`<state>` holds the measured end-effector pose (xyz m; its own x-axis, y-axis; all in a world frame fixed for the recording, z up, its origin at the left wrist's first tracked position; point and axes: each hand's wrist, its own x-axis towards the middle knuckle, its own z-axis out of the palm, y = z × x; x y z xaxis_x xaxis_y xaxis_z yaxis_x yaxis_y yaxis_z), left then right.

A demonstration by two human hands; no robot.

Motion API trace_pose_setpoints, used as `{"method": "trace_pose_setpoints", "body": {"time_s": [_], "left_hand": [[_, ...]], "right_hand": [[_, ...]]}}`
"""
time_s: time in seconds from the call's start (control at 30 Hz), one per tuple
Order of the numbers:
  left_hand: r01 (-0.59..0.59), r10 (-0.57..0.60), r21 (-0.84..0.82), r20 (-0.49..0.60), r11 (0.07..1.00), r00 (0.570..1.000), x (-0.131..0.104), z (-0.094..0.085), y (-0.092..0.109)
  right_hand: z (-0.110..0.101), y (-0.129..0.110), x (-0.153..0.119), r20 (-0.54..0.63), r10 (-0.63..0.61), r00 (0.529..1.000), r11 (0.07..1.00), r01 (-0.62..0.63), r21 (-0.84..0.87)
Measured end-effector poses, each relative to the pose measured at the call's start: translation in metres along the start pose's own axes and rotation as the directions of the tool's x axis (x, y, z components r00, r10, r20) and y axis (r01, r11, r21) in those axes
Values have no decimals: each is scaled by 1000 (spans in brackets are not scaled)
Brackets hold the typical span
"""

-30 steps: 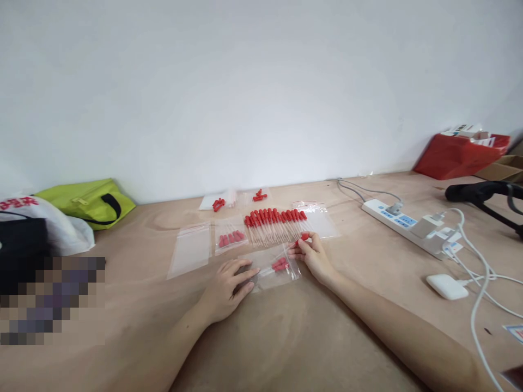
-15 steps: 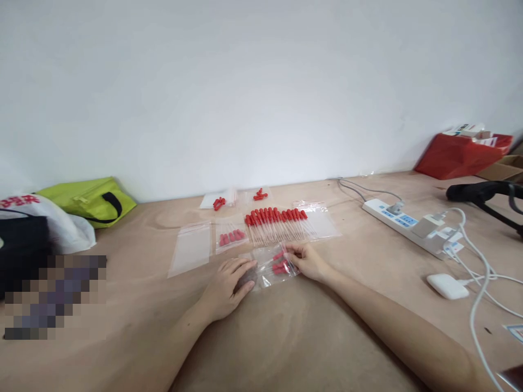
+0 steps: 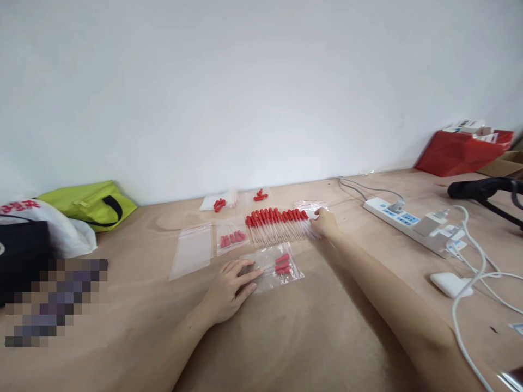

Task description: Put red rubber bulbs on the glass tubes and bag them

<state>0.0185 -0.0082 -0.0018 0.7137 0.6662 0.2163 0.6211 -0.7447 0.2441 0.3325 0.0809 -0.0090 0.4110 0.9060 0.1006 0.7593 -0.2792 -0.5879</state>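
My left hand lies with fingers apart on the left end of a clear zip bag. Inside that bag are several droppers with red bulbs. Beyond it, a row of droppers with red bulbs and thin clear stems lies side by side. My right hand is at the right end of this row, over a flat zip bag. Its fingers are curled together; what is between them is hidden. Left of the row, another bag holds several droppers, beside a flat zip bag.
Near the wall, small red bulbs and more red bulbs lie on bags. To the right are a power strip with cables, a white case and a red bag. A lime-green bag stands at left.
My right hand has let go of the near bag's right side and moved up and right to the row's end. The near bag now lies flatter; my left hand has stayed on it.
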Motion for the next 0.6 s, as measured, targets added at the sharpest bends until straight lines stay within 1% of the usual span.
{"method": "trace_pose_setpoints", "body": {"time_s": [0.13, 0.23, 0.33, 0.43, 0.5, 0.53, 0.57, 0.6], "left_hand": [[10, -10, 0, 12, 1000, 1000, 0, 0, 0], [15, -15, -7, 11, 1000, 1000, 0, 0, 0], [13, -13, -9, 11, 1000, 1000, 0, 0, 0], [13, -13, -9, 8, 1000, 1000, 0, 0, 0], [15, -15, -9, 4, 1000, 1000, -1, 0, 0], [16, -16, -8, 3, 1000, 1000, -1, 0, 0], [17, -17, -8, 3, 1000, 1000, -1, 0, 0], [17, -17, -9, 5, 1000, 1000, -1, 0, 0]], "right_hand": [[11, -7, 8, 47, 25, 999, 999, -24, -27], [13, -12, 9, 73, 31, 997, 999, -28, -33], [3, -14, 8, 63, 18, 998, 1000, -17, -9], [-9, -10, -2, 44, -42, 998, 998, 40, 47], [-11, -6, -18, 48, -116, 992, 979, 106, 173], [-9, -4, -27, 41, -173, 984, 935, 151, 321], [-6, -3, -38, 21, -199, 980, 862, 165, 479], [-2, -2, -48, 6, -213, 977, 782, 167, 600]]}}
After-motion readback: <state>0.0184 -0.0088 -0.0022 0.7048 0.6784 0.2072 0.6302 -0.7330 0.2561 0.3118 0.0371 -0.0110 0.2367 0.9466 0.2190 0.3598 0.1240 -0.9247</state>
